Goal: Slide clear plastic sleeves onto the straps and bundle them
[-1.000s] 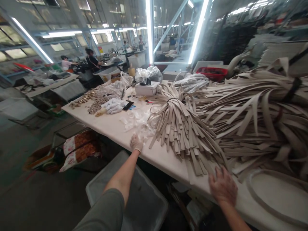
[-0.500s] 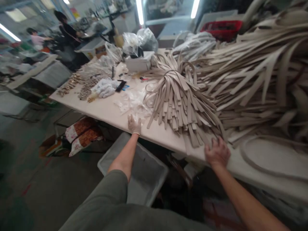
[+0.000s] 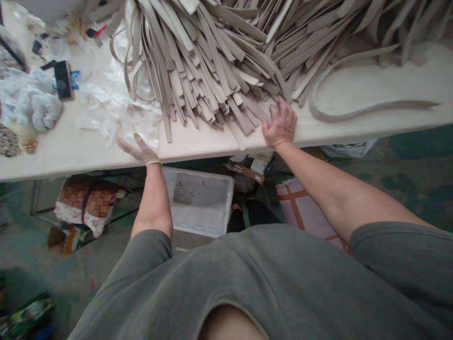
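Note:
My left hand (image 3: 138, 150), in a thin pale glove, is at the table's front edge with thumb and fingers apart and nothing in it. Crumpled clear plastic (image 3: 116, 101) lies just beyond it. My bare right hand (image 3: 282, 123) rests on the tabletop, its fingers somewhat bent and spread, by the tips of flat beige-grey straps. These straps (image 3: 208, 71) form a large fanned bundle between and beyond my hands. One loose curved strap (image 3: 329, 115) lies to the right of my right hand.
On the left are a dark phone-like slab (image 3: 63, 80), white gloves or cloth (image 3: 31, 101) and small gold pieces (image 3: 29, 145). Under the table edge (image 3: 212, 150) stand a grey plastic bin (image 3: 201, 200) and a patterned cushion (image 3: 85, 200). More straps (image 3: 318, 42) are heaped at back right.
The view has swung downward, so my torso and the table's front edge now show more. My left hand has turned, thumb apart from the fingers. My right hand stays by the strap ends.

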Available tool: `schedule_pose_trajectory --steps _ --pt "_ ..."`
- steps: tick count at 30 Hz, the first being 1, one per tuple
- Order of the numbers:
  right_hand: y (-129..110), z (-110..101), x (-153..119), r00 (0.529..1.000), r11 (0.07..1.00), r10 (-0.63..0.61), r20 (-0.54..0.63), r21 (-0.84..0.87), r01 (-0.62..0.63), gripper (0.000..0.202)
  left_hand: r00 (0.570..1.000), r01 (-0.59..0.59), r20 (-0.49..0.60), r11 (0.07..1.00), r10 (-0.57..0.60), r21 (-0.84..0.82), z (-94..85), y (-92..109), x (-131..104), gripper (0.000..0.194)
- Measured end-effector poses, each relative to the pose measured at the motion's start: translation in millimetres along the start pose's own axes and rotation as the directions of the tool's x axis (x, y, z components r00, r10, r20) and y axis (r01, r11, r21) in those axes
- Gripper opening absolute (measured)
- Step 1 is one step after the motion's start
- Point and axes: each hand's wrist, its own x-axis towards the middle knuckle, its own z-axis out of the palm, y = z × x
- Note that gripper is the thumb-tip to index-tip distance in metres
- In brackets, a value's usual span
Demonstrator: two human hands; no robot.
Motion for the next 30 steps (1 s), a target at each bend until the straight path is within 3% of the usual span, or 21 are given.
schedule_pose_trajectory --steps 3,5,7,10,14,19,21,24,27,30 --pt "3 5 2 0.999 0.999 -0.017 -0.031 -0.041 0.015 0.059 0.979 0.103 -0.178 0.995 -0.100 0.010 -2.5 10 8 0.073" --pt "3 3 3 0.996 0.999 -0.026 -0.082 -0.047 0.022 0.058 0.965 0.021 -0.261 0.999 -0.012 0.030 0.5 31 12 0.079" --pt "2 -2 1 0.988 0.999 -0.041 -0.149 -0.033 0.037 0.055 0.951 -0.162 -0.260 0.986 0.168 0.047 10.5 65 11 0.081" --pt "4 -4 1 0.963 0.994 -0.105 -0.248 -0.043 0.097 0.048 0.898 -0.415 -0.178 0.909 0.402 -0.041 43.6 130 5 0.071" --pt "12 3 9 0.922 0.984 -0.160 -0.352 -0.125 0.123 0.042 0.714 -0.700 -0.015 0.712 0.700 -0.057 102.1 219 -6 0.059" --pt "17 3 9 0.912 0.980 -0.175 -0.371 -0.159 0.123 0.040 0.582 -0.796 0.289 0.606 0.760 0.010 165.6 298 -19 0.056" --pt "18 3 9 0.913 0.981 -0.172 -0.370 -0.152 0.124 0.040 0.544 -0.817 0.404 0.574 0.735 0.057 191.9 317 -17 0.053" --pt "21 6 10 0.911 0.980 -0.180 -0.372 -0.142 0.136 0.040 0.541 -0.819 0.515 0.557 0.665 0.141 229.0 336 -6 0.053" --pt "23 9 10 0.907 0.980 -0.187 -0.377 -0.134 0.146 0.040 0.542 -0.820 0.588 0.533 0.601 0.211 256.3 341 12 0.053" --pt "24 11 10 0.907 0.981 -0.189 -0.376 -0.114 0.157 0.040 0.499 -0.846 0.672 0.475 0.547 0.242 271.0 337 33 0.052"
